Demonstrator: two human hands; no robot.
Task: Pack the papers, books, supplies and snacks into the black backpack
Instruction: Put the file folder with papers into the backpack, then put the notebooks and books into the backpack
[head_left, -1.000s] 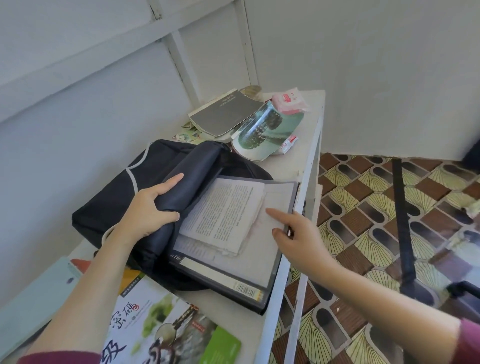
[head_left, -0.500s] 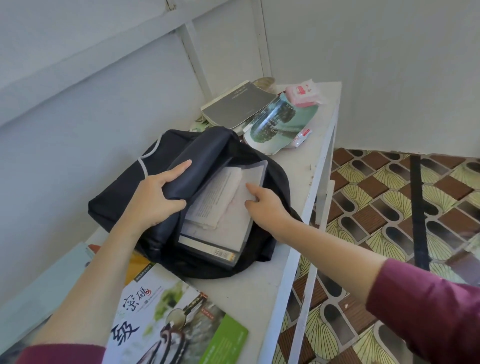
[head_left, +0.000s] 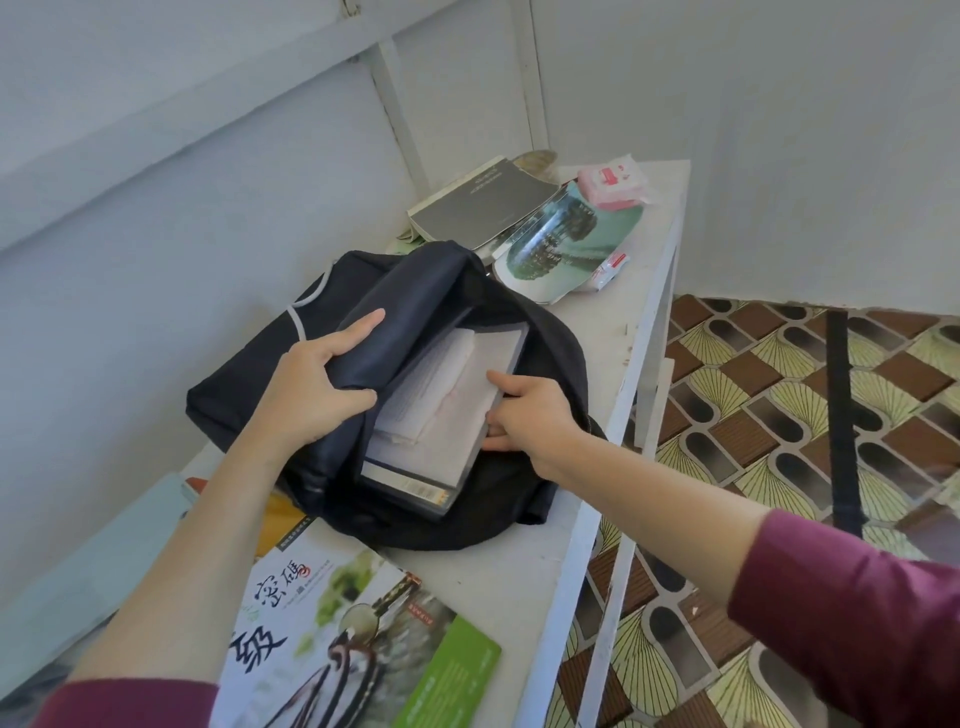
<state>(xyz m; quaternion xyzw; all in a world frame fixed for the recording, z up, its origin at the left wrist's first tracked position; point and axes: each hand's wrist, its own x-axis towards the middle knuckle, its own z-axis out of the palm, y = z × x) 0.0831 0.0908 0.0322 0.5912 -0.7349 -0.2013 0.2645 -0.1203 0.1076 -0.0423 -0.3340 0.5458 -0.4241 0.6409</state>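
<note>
The black backpack lies flat on the white table, its mouth facing me. My left hand grips the upper flap and holds it raised. A clear file folder with printed papers sits partly inside the opening, its barcode end sticking out. My right hand holds the folder's right edge, thumb on top and fingers under it. Behind the bag lie a grey book, a landscape-cover book, a pink packet and a small red-and-white packet.
A magazine with large characters and a green corner lies at the near end, over a yellow book and a pale blue folder. The table's right edge drops to a patterned tile floor. A wall runs close on the left.
The folder has slid deeper into the backpack. My right hand went from resting on the folder's top to gripping its right edge. My left hand kept holding the flap up.
</note>
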